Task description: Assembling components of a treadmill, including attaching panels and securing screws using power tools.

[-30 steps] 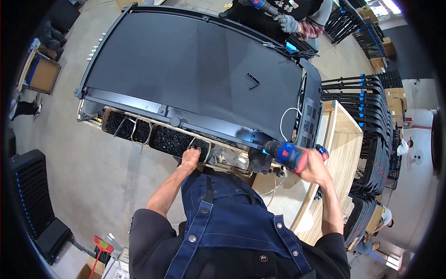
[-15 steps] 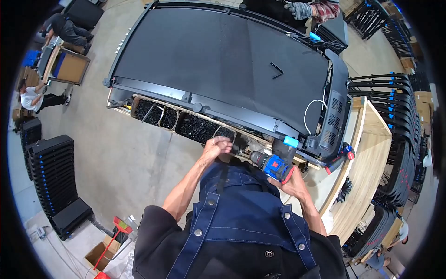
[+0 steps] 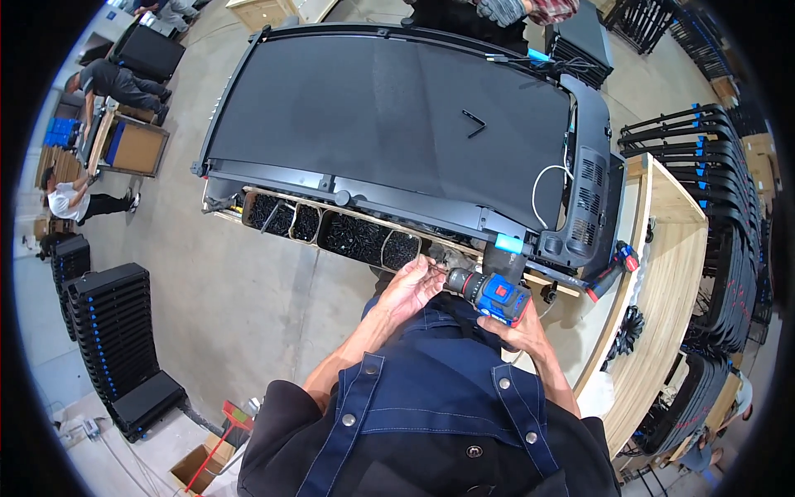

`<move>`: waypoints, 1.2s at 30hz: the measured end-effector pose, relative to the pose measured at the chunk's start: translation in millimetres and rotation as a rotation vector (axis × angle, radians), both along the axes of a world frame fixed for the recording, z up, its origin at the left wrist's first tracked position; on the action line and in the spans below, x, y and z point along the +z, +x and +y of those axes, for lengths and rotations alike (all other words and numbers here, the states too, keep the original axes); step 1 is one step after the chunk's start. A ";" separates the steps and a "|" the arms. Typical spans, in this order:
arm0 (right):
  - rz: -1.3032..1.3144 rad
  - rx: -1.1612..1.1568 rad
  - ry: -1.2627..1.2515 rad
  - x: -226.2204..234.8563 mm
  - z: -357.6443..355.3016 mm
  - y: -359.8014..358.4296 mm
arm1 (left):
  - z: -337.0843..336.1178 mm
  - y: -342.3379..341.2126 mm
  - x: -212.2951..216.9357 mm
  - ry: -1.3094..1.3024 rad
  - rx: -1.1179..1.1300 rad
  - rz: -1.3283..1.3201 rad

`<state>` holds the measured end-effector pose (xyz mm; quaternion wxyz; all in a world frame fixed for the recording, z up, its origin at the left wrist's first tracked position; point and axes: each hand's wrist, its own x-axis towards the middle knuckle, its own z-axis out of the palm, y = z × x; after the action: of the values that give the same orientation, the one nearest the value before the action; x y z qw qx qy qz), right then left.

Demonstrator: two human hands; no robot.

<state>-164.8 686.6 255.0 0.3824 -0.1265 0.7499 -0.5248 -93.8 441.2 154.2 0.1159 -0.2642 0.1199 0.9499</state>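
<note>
My right hand [image 3: 515,333] grips a blue and black cordless drill [image 3: 497,296], its chuck turned to the left. My left hand [image 3: 411,291] is right in front of the chuck, fingertips pinched together at the drill's tip; what is between them is too small to make out. Just beyond my hands is the treadmill [image 3: 356,108] with its wide black belt, lying across the workbench. Below its near rail are bins of small black fasteners [image 3: 354,234], the rightmost bin [image 3: 399,248] being closest to my left hand. An L-shaped hex key [image 3: 474,123] lies on the belt.
A second power tool [image 3: 613,272], red and blue, lies right of the treadmill beside an open wooden crate [image 3: 662,298]. Black frames [image 3: 716,224] are stacked at the right, black parts [image 3: 116,340] at the left. Across the treadmill is a person's gloved hand [image 3: 501,10]; others work far left.
My left hand has moved right and slightly down from the rightmost bin to the drill's tip, its fingertips now pinched there. The drill stays in my right hand. The view has shifted slightly.
</note>
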 end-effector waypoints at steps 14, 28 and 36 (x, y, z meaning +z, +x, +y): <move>0.087 -0.175 0.076 9.2 18.7 8.4 | 19.2 -44.8 39.9 -0.246 -0.204 -0.023; 0.368 0.266 0.636 68.9 -15.2 -112.4 | 56.6 -84.4 20.8 0.209 -0.245 0.007; 0.324 0.338 0.725 72.6 -40.0 -131.4 | 51.0 -89.0 9.1 0.228 -0.231 0.006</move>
<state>-296.1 646.7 327.6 0.3601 -0.1860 0.9048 -0.1307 -182.8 492.1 163.3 0.2535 -0.2311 0.0412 0.9384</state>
